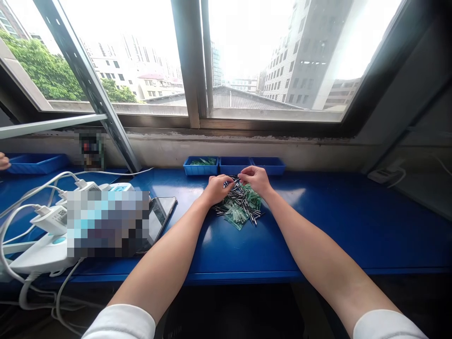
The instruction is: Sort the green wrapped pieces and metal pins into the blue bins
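Left arm: bare forearm, white cuff (122, 322) at the near edge of view, reaching far and slightly right. Left hand (216, 190): back upward, fingers curled inward over the far left part of the pile, thumb close to the index finger; whether they grip a piece, cannot tell.

Right arm: bare forearm, reaching far and left from the near right corner. Right hand (257, 181): wrist bent, thumb and index finger drawn nearly together above the pile's far side, other fingers folded; a grip on a piece cannot be confirmed. The hands are near each other, fingertips facing.

Pile of slender dark and silvery rods (243, 200): one, loose, on the blue worktop (335, 221), beneath and between the hands; its far part hidden by them. Green-tinted clear packets (236, 216): among the rods, one at the near side; contents hard to make out.

Blue bins: three, in a row beyond the pile. Left bin (201, 171) holds green packets; middle bin (233, 165), partly covered by the right hand; right bin (271, 165).

Left side: power strip (42, 252) with white plugs and cables, partly behind a pixelated patch; dark-edged device (163, 212), also part-obscured. Far left: another person's hand (4, 161), cut off by the frame.
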### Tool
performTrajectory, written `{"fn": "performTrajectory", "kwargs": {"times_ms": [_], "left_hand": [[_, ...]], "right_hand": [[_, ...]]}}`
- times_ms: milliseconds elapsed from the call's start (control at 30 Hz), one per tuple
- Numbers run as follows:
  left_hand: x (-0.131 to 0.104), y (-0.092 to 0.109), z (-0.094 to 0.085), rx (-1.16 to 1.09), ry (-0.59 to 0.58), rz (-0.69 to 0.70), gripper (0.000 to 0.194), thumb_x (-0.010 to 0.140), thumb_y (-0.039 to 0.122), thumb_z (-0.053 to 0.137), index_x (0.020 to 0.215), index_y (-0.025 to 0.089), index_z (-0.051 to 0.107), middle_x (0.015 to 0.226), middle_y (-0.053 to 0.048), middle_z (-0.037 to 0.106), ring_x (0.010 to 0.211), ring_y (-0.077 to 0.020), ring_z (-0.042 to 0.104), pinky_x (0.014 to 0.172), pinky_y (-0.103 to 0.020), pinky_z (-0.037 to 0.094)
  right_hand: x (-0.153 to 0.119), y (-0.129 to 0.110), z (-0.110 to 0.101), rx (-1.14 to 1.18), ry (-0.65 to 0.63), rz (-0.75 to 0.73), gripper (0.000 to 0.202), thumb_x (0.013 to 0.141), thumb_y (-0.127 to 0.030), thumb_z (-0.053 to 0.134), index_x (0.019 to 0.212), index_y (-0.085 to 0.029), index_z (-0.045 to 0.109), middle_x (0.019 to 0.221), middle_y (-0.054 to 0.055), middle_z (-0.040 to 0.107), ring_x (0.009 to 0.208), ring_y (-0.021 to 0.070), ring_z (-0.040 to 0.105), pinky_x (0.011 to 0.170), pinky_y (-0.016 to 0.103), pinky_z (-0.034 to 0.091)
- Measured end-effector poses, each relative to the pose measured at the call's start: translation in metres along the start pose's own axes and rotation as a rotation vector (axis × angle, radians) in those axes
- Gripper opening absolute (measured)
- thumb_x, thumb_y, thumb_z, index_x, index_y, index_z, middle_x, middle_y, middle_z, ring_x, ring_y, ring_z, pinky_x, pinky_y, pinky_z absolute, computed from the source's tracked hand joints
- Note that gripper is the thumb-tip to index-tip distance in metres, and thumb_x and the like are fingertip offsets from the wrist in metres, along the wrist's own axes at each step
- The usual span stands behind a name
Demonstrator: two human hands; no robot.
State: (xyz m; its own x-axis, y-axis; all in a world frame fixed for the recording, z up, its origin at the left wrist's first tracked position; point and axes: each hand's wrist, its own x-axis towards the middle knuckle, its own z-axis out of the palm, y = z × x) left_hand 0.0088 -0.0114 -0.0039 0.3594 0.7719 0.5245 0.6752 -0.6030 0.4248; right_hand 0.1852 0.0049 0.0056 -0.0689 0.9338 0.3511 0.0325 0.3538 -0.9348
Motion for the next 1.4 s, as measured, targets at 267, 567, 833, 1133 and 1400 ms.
{"fn": "performTrajectory", "kwargs": {"times_ms": [267,567,833,1133,1400], "left_hand": [[0.002,-0.001,0.001,0.075,0.016,-0.073,0.025,0.090,0.030,0.043,0.092,0.022,0.066,0.098,-0.003,0.069,0.095,-0.0182,0.061,0.093,-0.034,0.037],[0.002,0.000,0.000,0.001,0.060,-0.049,0.023,0.089,0.031,0.045,0.096,0.022,0.065,0.099,-0.002,0.069,0.094,-0.0169,0.061,0.090,-0.030,0.039],[0.003,-0.001,0.000,0.075,0.051,-0.108,0.024,0.090,0.028,0.042,0.094,0.021,0.065,0.099,-0.003,0.069,0.095,-0.0188,0.061,0.092,-0.033,0.037],[0.003,-0.006,0.002,0.091,0.087,-0.147,0.027,0.089,0.033,0.043,0.108,0.021,0.060,0.108,-0.005,0.066,0.106,-0.0209,0.057,0.093,-0.037,0.036],[0.004,-0.015,0.002,0.208,0.061,-0.337,0.028,0.087,0.027,0.041,0.107,0.021,0.060,0.115,-0.009,0.063,0.111,-0.0261,0.054,0.093,-0.044,0.036]], "right_hand": [[-0.002,0.004,-0.004,-0.217,-0.052,-0.056,0.034,0.056,-0.046,0.076,0.073,-0.017,0.066,0.066,0.003,0.067,0.060,0.0161,0.061,0.055,0.027,0.048],[0.000,0.010,-0.005,-0.314,-0.102,-0.052,0.029,0.066,-0.046,0.067,0.068,-0.017,0.067,0.057,0.001,0.062,0.053,0.0135,0.055,0.054,0.026,0.044],[-0.005,0.000,-0.004,-0.048,-0.125,0.034,0.027,0.063,-0.041,0.070,0.077,-0.018,0.069,0.070,0.003,0.069,0.060,0.0143,0.058,0.048,0.023,0.041],[0.002,0.004,-0.013,-0.241,0.086,0.011,0.024,0.069,-0.034,0.062,0.083,-0.017,0.073,0.084,0.005,0.071,0.076,0.0175,0.062,0.070,0.029,0.050],[0.009,0.017,-0.038,-0.874,0.285,-0.041,0.051,0.074,-0.027,0.053,0.124,-0.018,0.059,0.115,0.006,0.065,0.114,0.0272,0.045,0.098,0.040,0.038]]}}
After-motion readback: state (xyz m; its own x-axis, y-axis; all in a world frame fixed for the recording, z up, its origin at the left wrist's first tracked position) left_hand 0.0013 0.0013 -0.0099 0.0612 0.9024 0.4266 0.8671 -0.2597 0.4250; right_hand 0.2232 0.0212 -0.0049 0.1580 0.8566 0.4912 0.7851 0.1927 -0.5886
